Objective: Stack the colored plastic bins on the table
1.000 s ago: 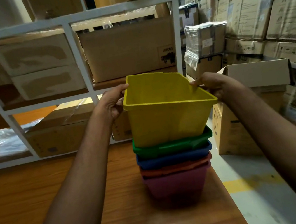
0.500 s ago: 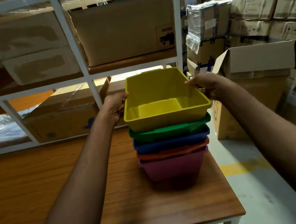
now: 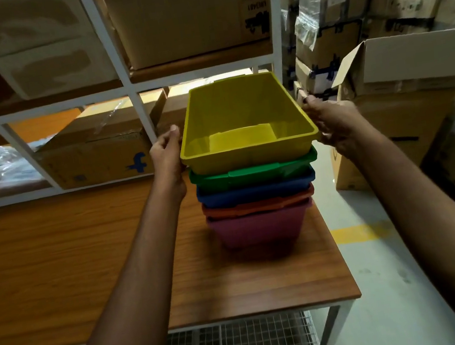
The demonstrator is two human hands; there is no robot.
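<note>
Left hand (image 3: 166, 156) and right hand (image 3: 333, 122) hold yellow bin (image 3: 247, 155) near table (image 3: 55, 259) edge.

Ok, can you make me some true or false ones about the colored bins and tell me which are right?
1. The yellow bin sits on top of the stack. True.
2. The pink bin is right under the yellow one. False: the green bin is; the pink one is at the bottom.
3. The left hand and the right hand hold the yellow bin by its sides. True.
4. The stack stands on the floor. False: it stands on the wooden table.
5. The yellow bin has toys inside. False: it is empty.
</note>
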